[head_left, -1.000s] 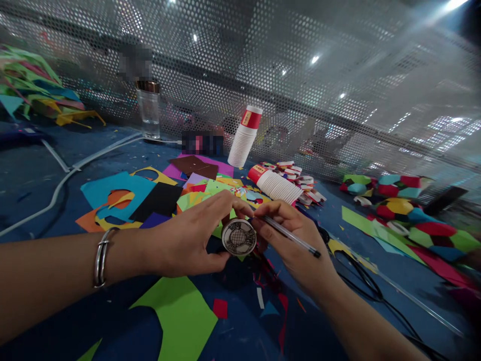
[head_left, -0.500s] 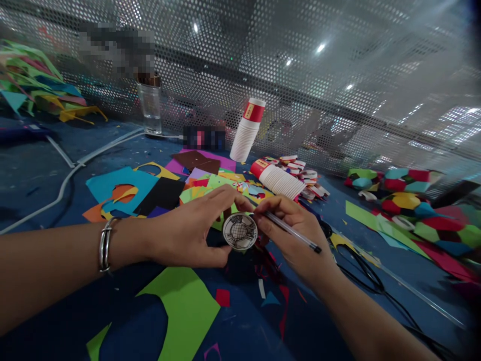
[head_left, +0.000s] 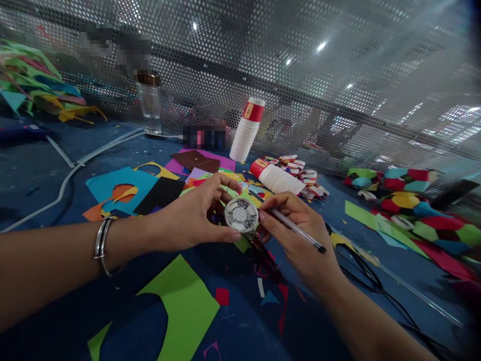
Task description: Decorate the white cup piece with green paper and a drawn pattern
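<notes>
Sitting between left hand (head_left: 197, 213) and right hand (head_left: 296, 225) is a disc (head_left: 241, 215).

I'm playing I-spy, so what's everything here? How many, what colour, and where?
disc: one, white and black, centre
pen: one, clear, right of disc
cup stacks: two, red and white, centre back
red-and-white pieces: pile, beside cup stacks
bottle: one, clear, back left
patchwork balls: several, multicoloured, right
paper pieces: many, multicoloured, across table
cables: two, white left, black right
table: one, blue, underneath
mesh wall: one, grey, behind
bracelet: one, silver, left wrist
left hand: one, bare, beside disc
right hand: one, bare, holding pen
</notes>
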The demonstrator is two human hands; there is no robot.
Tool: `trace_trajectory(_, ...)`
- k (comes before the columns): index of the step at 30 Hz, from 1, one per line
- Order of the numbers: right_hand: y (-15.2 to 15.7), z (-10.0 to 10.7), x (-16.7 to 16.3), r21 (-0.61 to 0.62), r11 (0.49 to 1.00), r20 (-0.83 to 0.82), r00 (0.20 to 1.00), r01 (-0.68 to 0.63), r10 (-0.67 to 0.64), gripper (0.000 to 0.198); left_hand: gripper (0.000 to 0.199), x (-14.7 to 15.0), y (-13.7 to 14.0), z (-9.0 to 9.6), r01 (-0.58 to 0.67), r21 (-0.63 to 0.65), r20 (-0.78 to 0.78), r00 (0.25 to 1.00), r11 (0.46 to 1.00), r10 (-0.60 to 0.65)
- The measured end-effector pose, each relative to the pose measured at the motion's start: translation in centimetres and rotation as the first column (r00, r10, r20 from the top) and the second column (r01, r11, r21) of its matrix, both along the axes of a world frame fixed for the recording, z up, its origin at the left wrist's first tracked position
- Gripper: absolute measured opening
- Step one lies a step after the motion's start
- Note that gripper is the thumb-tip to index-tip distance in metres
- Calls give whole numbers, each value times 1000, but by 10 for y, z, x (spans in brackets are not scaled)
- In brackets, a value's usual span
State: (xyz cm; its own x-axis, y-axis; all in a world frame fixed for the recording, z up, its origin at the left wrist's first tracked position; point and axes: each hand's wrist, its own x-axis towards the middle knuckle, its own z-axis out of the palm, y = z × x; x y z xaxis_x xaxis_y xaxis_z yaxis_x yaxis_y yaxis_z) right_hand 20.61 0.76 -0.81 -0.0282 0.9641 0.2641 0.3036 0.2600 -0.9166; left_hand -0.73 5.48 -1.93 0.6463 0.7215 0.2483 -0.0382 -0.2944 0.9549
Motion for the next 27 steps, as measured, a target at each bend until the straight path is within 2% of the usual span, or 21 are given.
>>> trace_trajectory(4, 1, 0, 0, 13, 1000, -27, 1000, 8, -8, 12, 64, 1, 1, 9, -35, -76, 35, 999, 996, 38)
trace_trajectory(7, -1, -1, -1, 15, 1000, -58, 998, 2, -2, 12, 60, 3, -2, 12, -34, -84, 59, 997, 996, 40)
trace_trajectory(12, -3, -1, -4, -37, 999, -118, 992, -38, 34, 12, 61, 4, -5, 8, 13, 45, 97, 995, 999, -17)
trace_trajectory(15, -5, -2, -5, -61, 995, -131, 989, -73, 65, 12, 68, 0, -4, 6, -5, 154, 71, 997, 988, -6)
trace_trajectory(18, -5, -3, -3, -60, 995, -106, 991, -85, 79, 12, 64, -3, -1, 7, -26, 249, 17, 1000, 968, 22)
trace_trajectory(21, -5, -4, -2, -72, 994, -97, 992, -88, 81, 12, 60, -4, 2, 7, -46, 284, -13, 999, 958, 52)
trace_trajectory(27, -3, -3, -1, -83, 991, -143, 985, -106, 93, 12, 59, -6, 7, 2, -58, 271, 11, 998, 961, 57)
